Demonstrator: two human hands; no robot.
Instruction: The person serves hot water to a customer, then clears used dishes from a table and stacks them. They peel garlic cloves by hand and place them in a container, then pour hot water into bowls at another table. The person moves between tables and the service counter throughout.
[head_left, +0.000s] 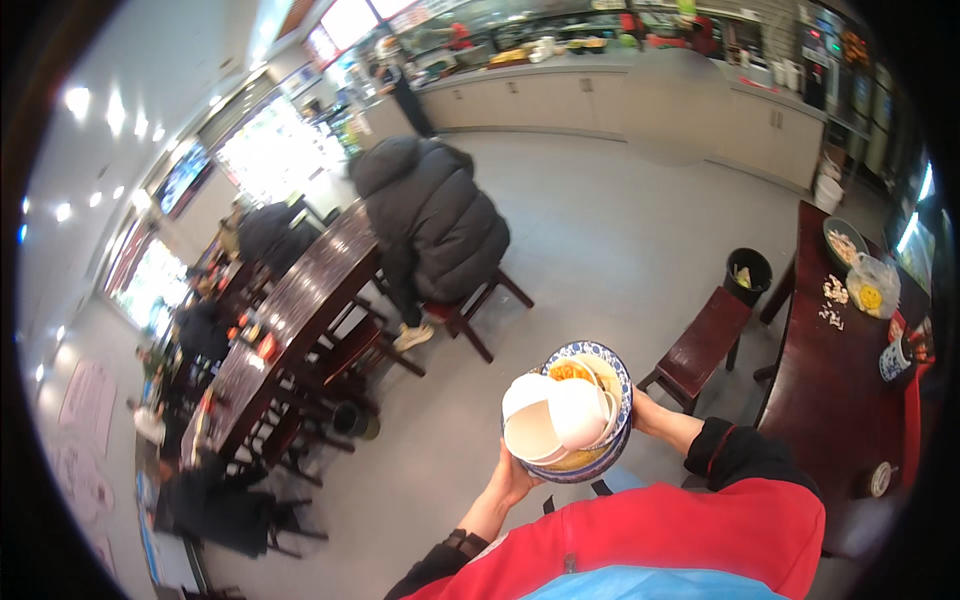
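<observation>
Both hands carry a stack of used dishes in front of my red jacket. My left hand (512, 480) supports the stack's lower left side, and my right hand (649, 412) grips its right side. At the bottom is a large blue-and-white patterned bowl (581, 474) with yellowish contents. A blue-patterned plate or bowl rim (619, 375) stands tilted at the upper right. White bowls (576, 416) lie tipped on top, and orange food (568, 372) shows behind them. The fingertips under the dishes are hidden.
A dark wooden table (817, 375) on the right bears a green bowl (844, 241), a plastic bag (872, 286) and scraps. Beside it stand a bench (701, 341) and a black bin (748, 276). A person in a black coat (431, 214) sits at the long table (315, 266). A counter (525, 101) runs behind.
</observation>
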